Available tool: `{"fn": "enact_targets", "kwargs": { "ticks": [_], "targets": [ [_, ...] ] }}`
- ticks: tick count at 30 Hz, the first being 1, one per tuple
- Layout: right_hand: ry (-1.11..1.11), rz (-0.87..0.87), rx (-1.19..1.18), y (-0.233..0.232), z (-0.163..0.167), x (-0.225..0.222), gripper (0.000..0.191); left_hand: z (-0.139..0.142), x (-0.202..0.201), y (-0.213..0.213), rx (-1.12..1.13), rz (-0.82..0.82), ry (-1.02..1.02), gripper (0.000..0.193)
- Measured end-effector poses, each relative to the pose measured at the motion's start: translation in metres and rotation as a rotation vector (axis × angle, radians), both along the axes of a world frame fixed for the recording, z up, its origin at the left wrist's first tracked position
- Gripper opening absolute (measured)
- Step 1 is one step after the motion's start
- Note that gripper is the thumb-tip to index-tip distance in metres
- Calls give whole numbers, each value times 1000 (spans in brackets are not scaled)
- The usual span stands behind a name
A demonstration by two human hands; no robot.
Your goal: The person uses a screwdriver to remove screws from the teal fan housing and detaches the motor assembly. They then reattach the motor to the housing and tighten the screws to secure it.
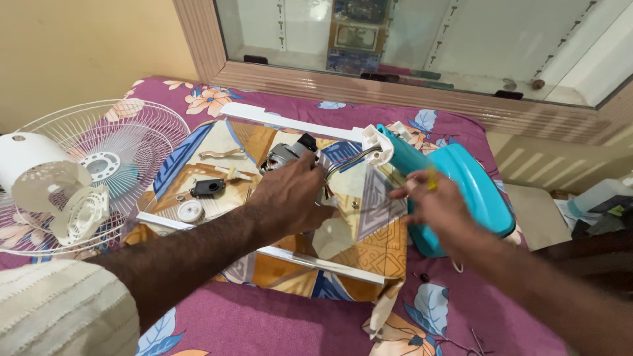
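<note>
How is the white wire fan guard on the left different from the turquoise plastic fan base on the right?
The white wire fan guard is an open round grille you can see through; the turquoise plastic fan base is a solid, smooth shell. The guard lies untouched at the left edge of the bed, apart from both hands, while the base sits by the right hand. The guard has white plastic housings lying on it; the base has a white-capped neck with wires coming out. Both rest on the floral bedsheet.

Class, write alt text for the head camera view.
A person's left hand grips a grey fan motor over a patterned cloth, while the right hand touches a turquoise fan housing. A white fan grille lies left.
</note>
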State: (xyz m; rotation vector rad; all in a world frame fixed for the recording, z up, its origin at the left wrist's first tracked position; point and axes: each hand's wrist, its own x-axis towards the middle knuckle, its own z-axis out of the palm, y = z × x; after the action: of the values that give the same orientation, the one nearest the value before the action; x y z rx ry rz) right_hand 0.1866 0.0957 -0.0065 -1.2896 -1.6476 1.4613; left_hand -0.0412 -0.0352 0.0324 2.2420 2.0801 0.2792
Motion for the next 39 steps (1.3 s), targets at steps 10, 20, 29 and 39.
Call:
{"fn": "enact_targets", "kwargs": {
  "ticks": [10,20,29,39],
  "targets": [
    [435,-111,-453,88,44,5,15,-5,-4,-5,143,-34,-81,70],
    [-469,610,547,88,43,-8,77,3,0,3,15,18,-24,68],
    [-818,501,1049,71,30,-15,76,3,9,9,232,7,78,86],
    [-855,379,1109,17,30,-17,75,-15,45,-8,287,18,-200,81]
  ]
}}
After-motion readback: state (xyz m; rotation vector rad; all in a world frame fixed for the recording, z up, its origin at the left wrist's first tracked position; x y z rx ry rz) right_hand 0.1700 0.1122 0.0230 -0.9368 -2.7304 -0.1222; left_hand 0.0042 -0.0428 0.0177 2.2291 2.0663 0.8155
